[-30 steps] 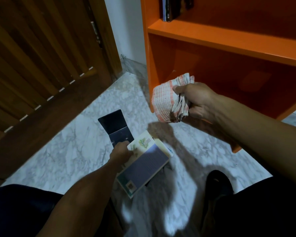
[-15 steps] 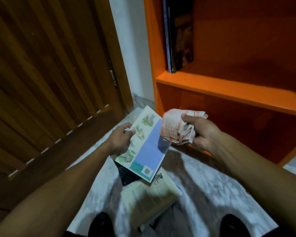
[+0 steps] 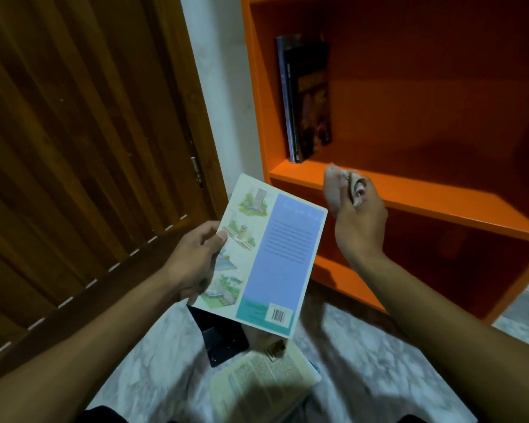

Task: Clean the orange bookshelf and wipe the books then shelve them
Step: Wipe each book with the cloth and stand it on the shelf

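Observation:
My left hand point(image 3: 196, 257) grips the left edge of a thin book point(image 3: 266, 254), back cover up, with a blue panel, small garden pictures and a barcode. It is held in the air in front of the orange bookshelf point(image 3: 409, 196). My right hand point(image 3: 358, 221) is just right of the book's top corner, closed around a bunched, blurred cloth point(image 3: 336, 187) in front of the shelf board's front edge. Two dark books point(image 3: 306, 99) stand upright at the left end of that shelf.
On the marble floor point(image 3: 153, 370) below the held book lie a dark book point(image 3: 223, 337) and a pale book point(image 3: 266, 383) with printed text. A wooden slatted door point(image 3: 74, 148) fills the left. A white wall strip point(image 3: 223, 87) separates door and bookshelf.
My left hand picked the thin book off the floor pile and raised it toward the shelf. My right hand with the cloth has moved off the cover, up and to the right.

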{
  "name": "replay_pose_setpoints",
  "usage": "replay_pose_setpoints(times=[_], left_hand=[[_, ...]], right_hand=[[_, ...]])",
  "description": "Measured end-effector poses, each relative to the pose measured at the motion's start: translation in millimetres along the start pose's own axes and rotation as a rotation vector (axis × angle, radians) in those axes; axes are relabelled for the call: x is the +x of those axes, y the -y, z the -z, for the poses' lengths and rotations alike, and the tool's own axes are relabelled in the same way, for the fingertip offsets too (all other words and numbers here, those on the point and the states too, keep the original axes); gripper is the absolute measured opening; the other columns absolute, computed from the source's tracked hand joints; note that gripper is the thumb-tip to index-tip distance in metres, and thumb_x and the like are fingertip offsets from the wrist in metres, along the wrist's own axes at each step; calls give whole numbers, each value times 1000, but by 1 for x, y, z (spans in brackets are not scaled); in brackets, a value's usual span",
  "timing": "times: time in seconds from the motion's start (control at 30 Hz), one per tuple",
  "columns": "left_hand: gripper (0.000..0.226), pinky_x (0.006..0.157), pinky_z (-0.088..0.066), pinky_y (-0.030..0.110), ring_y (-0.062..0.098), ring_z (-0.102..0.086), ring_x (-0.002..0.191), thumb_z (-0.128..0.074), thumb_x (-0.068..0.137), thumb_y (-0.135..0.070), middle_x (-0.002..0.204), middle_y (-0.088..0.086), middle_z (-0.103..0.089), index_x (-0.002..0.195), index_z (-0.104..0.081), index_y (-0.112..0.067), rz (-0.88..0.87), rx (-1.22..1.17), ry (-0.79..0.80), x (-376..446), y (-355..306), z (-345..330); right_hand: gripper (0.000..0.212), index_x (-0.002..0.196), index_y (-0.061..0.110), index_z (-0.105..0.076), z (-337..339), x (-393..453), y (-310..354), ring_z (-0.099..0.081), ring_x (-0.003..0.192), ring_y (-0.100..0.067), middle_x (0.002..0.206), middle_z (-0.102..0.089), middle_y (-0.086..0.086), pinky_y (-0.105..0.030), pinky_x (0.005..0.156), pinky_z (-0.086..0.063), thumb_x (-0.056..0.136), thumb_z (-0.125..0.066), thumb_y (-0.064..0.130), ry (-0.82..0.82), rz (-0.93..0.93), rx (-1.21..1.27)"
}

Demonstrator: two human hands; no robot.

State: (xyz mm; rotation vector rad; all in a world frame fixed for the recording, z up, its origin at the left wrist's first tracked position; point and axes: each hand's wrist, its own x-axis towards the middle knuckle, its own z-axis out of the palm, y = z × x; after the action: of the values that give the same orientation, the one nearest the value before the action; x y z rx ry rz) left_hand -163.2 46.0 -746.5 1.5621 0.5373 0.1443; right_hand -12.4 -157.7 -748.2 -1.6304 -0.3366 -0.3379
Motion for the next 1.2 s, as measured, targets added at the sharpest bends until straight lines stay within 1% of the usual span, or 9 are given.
replay_pose_setpoints(times=[0.13, 0.37, 0.5, 0.67, 0.8, 0.87, 1.0, 1.13, 1.2], left_hand=[[21, 83, -59, 56, 35, -74, 96, -45, 105, -26, 108, 16, -75, 118, -57, -15, -43, -36, 36, 3, -3, -24], [19, 70, -60, 46, 29, -75, 87, -48, 105, -22, 107, 11, -76, 110, -65, -18, -99, -234, -160, 17, -10, -36], [20, 66, -59, 45, 26, -75, 87, -45, 106, -23, 108, 9, -75, 108, -65, -19, -87, -340, -312, 25, -12, -23], [20, 37, -50, 18, -2, -67, 51, -42, 107, -21, 96, -3, -67, 116, -59, -16, -73, -376, -442, 21, -13, -7], [23, 63, -62, 39, 16, -76, 80, -45, 106, -26, 108, 1, -75, 119, -62, -19, -83, -317, -469, 16, -9, 7], [22, 79, -61, 51, 21, -76, 88, -46, 105, -28, 106, 2, -76, 118, -63, -19, -106, -218, -459, 13, -7, 12], [20, 88, -56, 60, 27, -76, 92, -49, 104, -28, 102, 4, -78, 115, -65, -21, -83, -85, -317, 6, -1, 9], [25, 85, -58, 54, 32, -75, 92, -47, 105, -24, 102, 12, -77, 120, -63, -12, -42, -57, -142, -7, 0, -14], [24, 84, -59, 52, 34, -75, 93, -46, 105, -21, 103, 15, -76, 117, -64, -11, -37, -50, -65, -12, -1, -30]], right_hand=[[64, 141, 29, -52, -7, -8, -11, -28, 147, -14, 153, -43, 6, -43, 123, -9, 85, -49, -2, 265, 235, -329], [72, 148, 23, -41, -10, -32, 0, -7, 135, 10, 153, -30, 13, -17, 116, 17, 79, -46, 2, 573, 380, -389], [74, 136, 16, -57, -16, -56, -13, -34, 142, -8, 146, -52, -2, -37, 124, -6, 66, -41, 3, 759, 461, -304], [67, 132, 15, -59, -13, -73, -18, -44, 136, -11, 139, -59, -4, -29, 122, -13, 71, -29, 15, 918, 487, -299], [42, 113, 13, -62, -10, -73, -10, -58, 90, -13, 101, -67, -1, -27, 77, -46, 79, -40, 3, 957, 367, -202], [20, 106, 13, -62, -11, -66, -12, -61, 73, -4, 87, -66, 4, -24, 65, -49, 91, -50, 6, 887, 159, -106], [16, 94, 9, -63, -12, -40, -9, -71, 89, -21, 91, -72, -12, -49, 81, -56, 99, -56, 23, 486, -273, 165], [21, 88, 23, -59, -2, -11, 4, -58, 55, -18, 70, -62, -5, -34, 51, -46, 102, -50, 36, 83, -263, 115], [18, 94, 23, -60, 1, -6, 1, -58, 63, -18, 76, -62, 3, -39, 56, -48, 101, -51, 38, 2, -142, 14]])
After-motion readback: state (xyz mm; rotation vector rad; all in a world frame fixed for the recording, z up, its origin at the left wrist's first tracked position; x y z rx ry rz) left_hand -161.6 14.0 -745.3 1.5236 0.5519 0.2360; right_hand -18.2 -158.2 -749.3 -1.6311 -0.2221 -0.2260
